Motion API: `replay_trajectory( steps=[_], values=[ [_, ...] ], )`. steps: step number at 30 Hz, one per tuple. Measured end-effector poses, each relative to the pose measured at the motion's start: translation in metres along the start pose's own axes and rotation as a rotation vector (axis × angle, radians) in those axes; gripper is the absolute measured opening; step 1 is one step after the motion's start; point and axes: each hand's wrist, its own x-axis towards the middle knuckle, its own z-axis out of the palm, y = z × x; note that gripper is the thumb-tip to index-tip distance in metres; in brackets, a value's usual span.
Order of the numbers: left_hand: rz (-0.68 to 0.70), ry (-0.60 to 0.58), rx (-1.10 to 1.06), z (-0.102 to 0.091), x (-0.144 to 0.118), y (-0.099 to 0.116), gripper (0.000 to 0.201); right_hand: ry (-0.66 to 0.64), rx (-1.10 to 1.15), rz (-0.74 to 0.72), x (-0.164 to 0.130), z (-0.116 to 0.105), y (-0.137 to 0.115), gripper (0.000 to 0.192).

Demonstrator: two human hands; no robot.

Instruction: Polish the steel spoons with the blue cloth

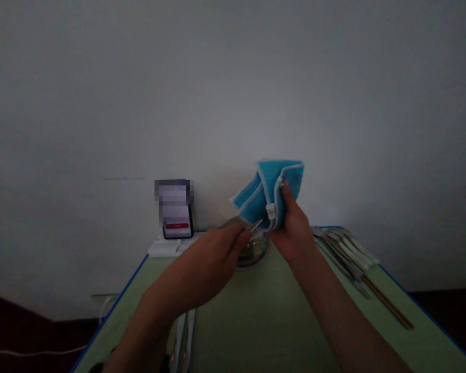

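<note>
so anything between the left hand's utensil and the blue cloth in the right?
Nothing visible. The left hand holds a slim metal utensil whose tip reaches the lower edge of the blue cloth, held up in the right hand. The metal bowl sits below them, not between.

Plain white wall (pixel 233 77) fills most of the view, dim light, brighter patch lower right. Green-topped counter (pixel 264 311) with blue edge butts against it. Dark floor (pixel 8 331) either side of the counter. White cable (pixel 31 354) trails across the floor at left, near a wall socket (pixel 104 298).
</note>
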Motion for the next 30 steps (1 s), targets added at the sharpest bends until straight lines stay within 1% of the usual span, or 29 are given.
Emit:
replay_trajectory(
  steps=[2, 4, 8, 13, 18, 21, 23, 25, 27, 30],
  values=[
    [0.005, -0.036, -0.032, -0.007, -0.004, -0.001, 0.033, 0.003, 0.000, -0.007, 0.002, -0.002, -0.010, 0.022],
    [0.007, -0.031, -0.056, -0.009, -0.005, -0.001, 0.033, 0.016, -0.017, -0.030, 0.002, -0.002, -0.015, 0.019],
    [0.012, 0.025, -0.075, -0.002, 0.000, 0.002, 0.033, 0.067, -0.045, -0.172, -0.007, 0.003, -0.005, 0.023],
    [-0.009, 0.043, -0.013, 0.005, 0.004, 0.002, 0.032, 0.072, -0.075, -0.148, -0.013, 0.007, 0.008, 0.024],
    [-0.043, 0.041, 0.030, 0.011, 0.007, 0.002, 0.027, 0.029, -0.196, -0.150, -0.017, 0.007, 0.019, 0.031],
    [-0.032, 0.047, 0.100, 0.015, 0.009, 0.003, 0.022, 0.061, -0.230, -0.123, -0.019, 0.008, 0.025, 0.029],
    [-0.015, 0.036, 0.097, 0.015, 0.007, 0.005, 0.025, 0.097, -0.205, -0.136, -0.018, 0.009, 0.021, 0.030],
    [-0.007, 0.014, 0.054, 0.012, 0.003, 0.007, 0.029, 0.111, -0.166, -0.179, -0.016, 0.008, 0.010, 0.030],
    [-0.001, -0.015, 0.022, 0.006, -0.003, 0.009, 0.031, 0.106, -0.156, -0.218, -0.011, 0.005, -0.003, 0.027],
    [0.020, -0.044, 0.011, -0.003, -0.009, 0.011, 0.031, 0.060, -0.155, -0.248, -0.007, 0.002, -0.018, 0.023]
  ],
)
